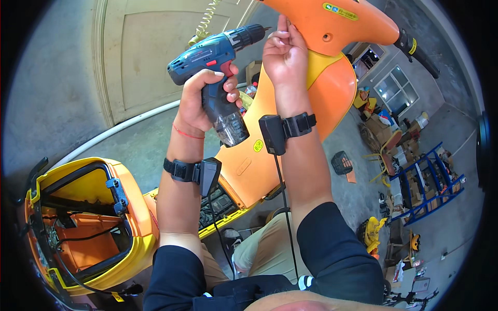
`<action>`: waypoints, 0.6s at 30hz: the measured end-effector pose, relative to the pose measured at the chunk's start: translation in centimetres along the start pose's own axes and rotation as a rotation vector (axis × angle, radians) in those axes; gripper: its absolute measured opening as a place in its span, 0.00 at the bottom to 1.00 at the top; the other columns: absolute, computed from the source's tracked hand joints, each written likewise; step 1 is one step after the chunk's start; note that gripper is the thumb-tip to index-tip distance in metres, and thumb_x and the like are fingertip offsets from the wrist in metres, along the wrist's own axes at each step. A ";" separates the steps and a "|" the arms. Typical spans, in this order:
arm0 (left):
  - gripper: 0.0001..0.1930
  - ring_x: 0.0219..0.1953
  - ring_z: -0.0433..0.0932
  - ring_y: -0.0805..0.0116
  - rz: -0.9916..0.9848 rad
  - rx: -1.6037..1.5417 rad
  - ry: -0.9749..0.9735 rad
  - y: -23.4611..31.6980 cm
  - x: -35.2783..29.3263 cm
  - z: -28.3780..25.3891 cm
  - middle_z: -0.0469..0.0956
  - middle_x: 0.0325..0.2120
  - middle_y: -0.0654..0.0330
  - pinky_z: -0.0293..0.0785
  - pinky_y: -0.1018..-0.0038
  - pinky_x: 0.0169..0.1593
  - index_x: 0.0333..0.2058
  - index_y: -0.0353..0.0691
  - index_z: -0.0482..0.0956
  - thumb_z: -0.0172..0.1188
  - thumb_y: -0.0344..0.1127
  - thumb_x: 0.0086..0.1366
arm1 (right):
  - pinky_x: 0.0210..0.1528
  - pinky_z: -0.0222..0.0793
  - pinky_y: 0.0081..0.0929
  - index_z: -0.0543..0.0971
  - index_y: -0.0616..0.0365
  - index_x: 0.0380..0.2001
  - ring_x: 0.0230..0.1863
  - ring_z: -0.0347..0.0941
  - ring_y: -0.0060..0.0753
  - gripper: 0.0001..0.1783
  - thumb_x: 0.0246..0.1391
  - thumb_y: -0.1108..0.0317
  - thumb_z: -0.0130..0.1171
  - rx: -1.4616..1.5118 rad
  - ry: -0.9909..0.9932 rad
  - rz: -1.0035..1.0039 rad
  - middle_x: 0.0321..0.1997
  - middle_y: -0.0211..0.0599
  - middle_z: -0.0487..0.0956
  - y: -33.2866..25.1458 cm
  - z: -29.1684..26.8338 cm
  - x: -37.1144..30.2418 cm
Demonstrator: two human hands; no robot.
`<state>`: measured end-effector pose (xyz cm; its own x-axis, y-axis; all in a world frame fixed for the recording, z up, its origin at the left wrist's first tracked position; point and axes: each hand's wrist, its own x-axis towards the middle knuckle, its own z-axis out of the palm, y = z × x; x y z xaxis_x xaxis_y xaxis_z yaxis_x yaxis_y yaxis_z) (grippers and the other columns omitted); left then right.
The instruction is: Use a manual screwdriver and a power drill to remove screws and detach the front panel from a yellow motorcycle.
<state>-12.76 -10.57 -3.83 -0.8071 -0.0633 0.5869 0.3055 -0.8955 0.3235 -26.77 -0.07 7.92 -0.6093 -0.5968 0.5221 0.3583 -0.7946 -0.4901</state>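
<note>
head view: left hand (199, 101) clamps one blue drill (218, 57); right hand (285, 54), fingers together, touches one orange scooter panel (332, 83).

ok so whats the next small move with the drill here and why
Probably bring the drill a little to the right, so its bit meets whatever the right hand pinches against the orange scooter panel. The left hand grips the drill with the bit beside those fingertips, seemingly just short; the pinched item is too small to identify.

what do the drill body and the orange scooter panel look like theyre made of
Drill: blue moulded plastic, likely with dark rubbery grip parts, a clear base under the left hand and a metal-looking chuck. Panel: glossy orange plastic, going by its smooth curves and sheen.
</note>
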 end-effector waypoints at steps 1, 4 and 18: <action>0.16 0.27 0.75 0.68 -0.008 0.009 0.004 0.0 0.1 0.0 0.72 0.25 0.62 0.76 0.64 0.38 0.45 0.34 0.73 0.51 0.35 0.61 | 0.29 0.67 0.20 0.78 0.54 0.41 0.29 0.73 0.22 0.05 0.64 0.68 0.56 -0.047 0.052 0.007 0.41 0.29 0.83 0.0 0.2 -0.1; 0.15 0.27 0.75 0.68 -0.001 -0.007 0.007 -0.1 0.2 -0.1 0.72 0.25 0.62 0.76 0.64 0.38 0.45 0.34 0.73 0.51 0.35 0.62 | 0.27 0.65 0.19 0.79 0.50 0.40 0.29 0.73 0.20 0.04 0.64 0.66 0.57 -0.074 0.154 0.021 0.39 0.25 0.84 -0.1 0.4 -0.3; 0.15 0.28 0.75 0.68 -0.016 0.006 0.002 -0.2 -0.3 -0.1 0.72 0.26 0.61 0.76 0.65 0.38 0.45 0.34 0.74 0.51 0.35 0.61 | 0.26 0.63 0.19 0.77 0.47 0.37 0.27 0.70 0.20 0.04 0.62 0.64 0.62 -0.168 0.379 0.000 0.36 0.24 0.81 0.5 2.4 -2.4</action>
<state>-12.60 -10.44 -4.18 -0.8131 -0.0505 0.5800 0.2961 -0.8936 0.3373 -23.47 0.67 8.07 -0.8378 -0.4887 0.2433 0.2570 -0.7464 -0.6139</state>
